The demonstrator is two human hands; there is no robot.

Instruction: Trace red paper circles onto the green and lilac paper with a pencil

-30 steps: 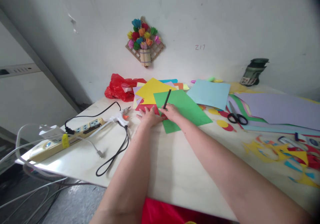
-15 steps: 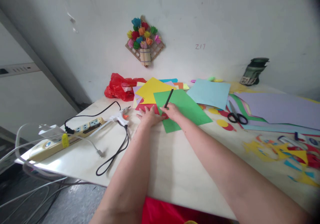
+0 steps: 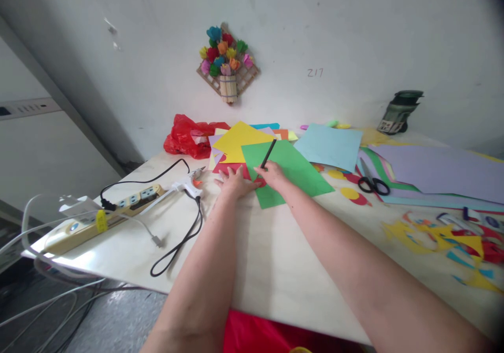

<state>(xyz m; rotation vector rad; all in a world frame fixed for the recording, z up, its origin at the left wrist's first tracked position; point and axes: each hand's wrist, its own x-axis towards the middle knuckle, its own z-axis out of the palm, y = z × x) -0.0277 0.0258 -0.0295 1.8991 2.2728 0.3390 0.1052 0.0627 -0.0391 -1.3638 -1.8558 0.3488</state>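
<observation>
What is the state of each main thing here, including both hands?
Left hand: fingers spread, resting on red paper
Right hand: gripping the black pen
Black pen: held tilted
Green paper: flat, partly under right hand
Scissors: lying down, blades seemingly closed
Glue gun: lying down, heat unclear
Power strip: black plug appears inserted
Bottle: standing, lid on
Plastic bag: crumpled

Your bare right hand (image 3: pixel 272 175) grips a slim black pen (image 3: pixel 269 153), tilted over a flat green paper sheet (image 3: pixel 295 177). Your bare left hand (image 3: pixel 234 185) lies with fingers spread over a red paper sheet (image 3: pixel 246 173). To your left rests a white glue gun (image 3: pixel 192 187); to your right, black-handled metal scissors (image 3: pixel 374 185) lie beside yellow and red paper discs (image 3: pixel 349 193).
</observation>
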